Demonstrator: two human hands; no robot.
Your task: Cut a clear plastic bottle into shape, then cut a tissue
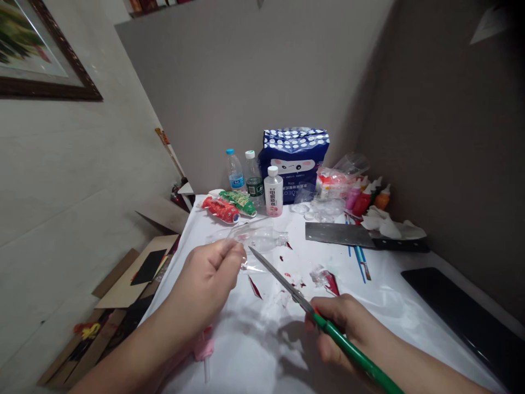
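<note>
My left hand (213, 271) is pinched on a see-through sheet of plastic (259, 264), held above the white-covered table (241, 339). In my right hand (348, 323) are scissors (283, 282) with a green handle. Their grey blades point up and left, the tips close to the plastic and to my left fingertips. The blades look nearly together; whether they touch the plastic I cannot tell. Behind the plastic lies a see-through bottle (268, 239) on its side. Dark red scraps (254, 287) and a crumpled see-through piece with red (326, 278) lie around the blades.
A cleaver (340, 234) and brushes (361, 262) lie right of centre, beside a black slab (455, 317). Upright bottles (273, 191), a blue bag (293, 148), red and green wrapped bottles (221, 209) and paint bottles (363, 201) stand or lie behind. Cardboard (135, 273) is at left.
</note>
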